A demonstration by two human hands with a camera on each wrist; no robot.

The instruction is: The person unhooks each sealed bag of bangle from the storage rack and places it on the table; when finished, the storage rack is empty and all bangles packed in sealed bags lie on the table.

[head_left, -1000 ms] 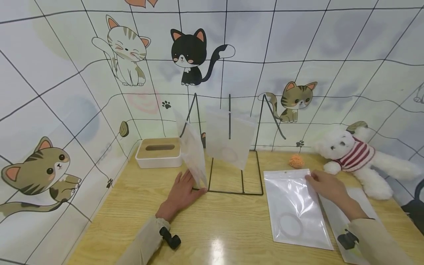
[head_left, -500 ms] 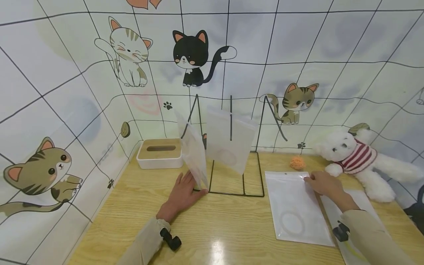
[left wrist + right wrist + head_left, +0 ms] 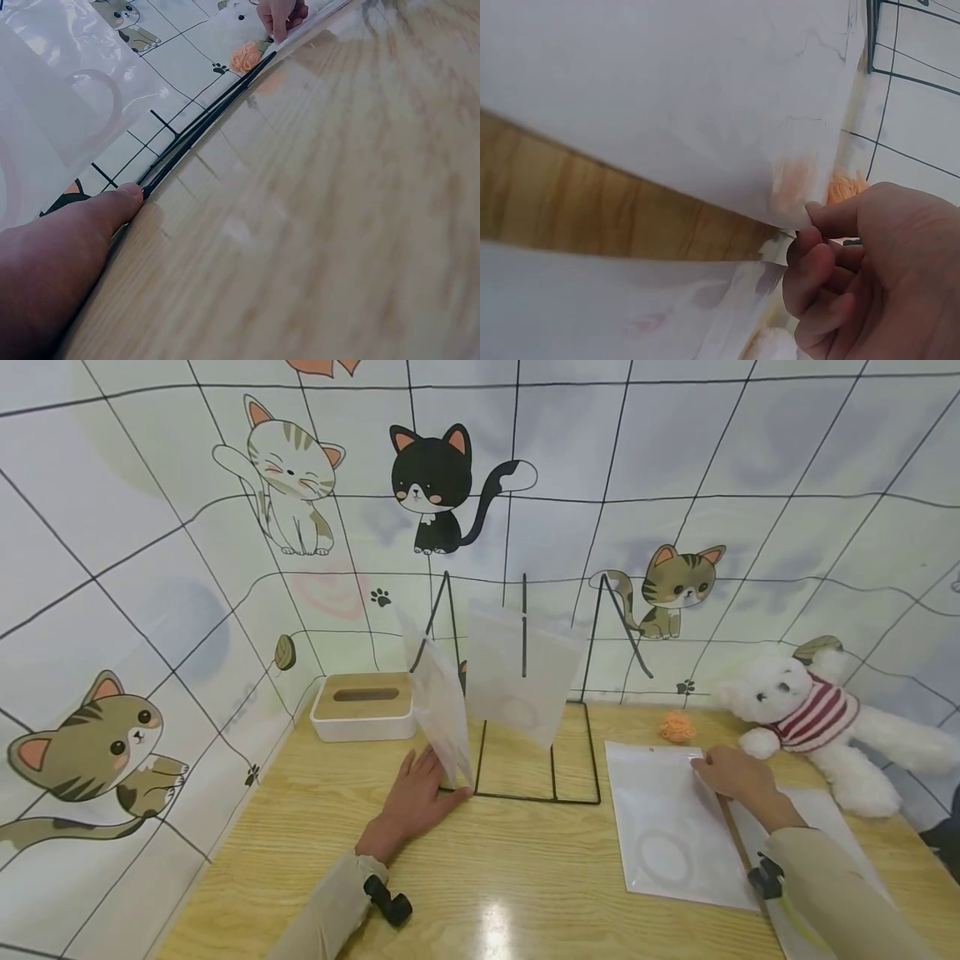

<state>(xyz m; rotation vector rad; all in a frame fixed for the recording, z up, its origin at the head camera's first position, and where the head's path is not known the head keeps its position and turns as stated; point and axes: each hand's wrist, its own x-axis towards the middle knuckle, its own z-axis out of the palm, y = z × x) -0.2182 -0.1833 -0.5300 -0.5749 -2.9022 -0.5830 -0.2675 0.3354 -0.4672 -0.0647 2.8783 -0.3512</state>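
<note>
My right hand point(image 3: 738, 781) pinches the top right corner of a white zip bag point(image 3: 678, 827) between thumb and fingers. A faint ring shape shows low on that bag. Beneath the right forearm lies another flat white bag point(image 3: 817, 827). My left hand point(image 3: 412, 802) rests at the front left of a black wire rack point(image 3: 536, 797), its thumb point(image 3: 124, 201) on the base wire and its fingers partly behind a hanging bag point(image 3: 438, 710). A second bag point(image 3: 517, 677) hangs from the rack's middle hook. The right hook point(image 3: 637, 647) holds nothing.
A white tissue box point(image 3: 362, 727) with a wooden lid stands left of the rack. At the back right are an orange yarn-like ball point(image 3: 677, 727) and a white plush bear point(image 3: 817, 718) in a striped shirt. A cat-patterned wall covering borders the wooden table point(image 3: 525, 877).
The bag in my right hand has shifted slightly away from me, its bright glare gone, and more wood shows between it and the bag beside it. My left hand has stayed at the rack.
</note>
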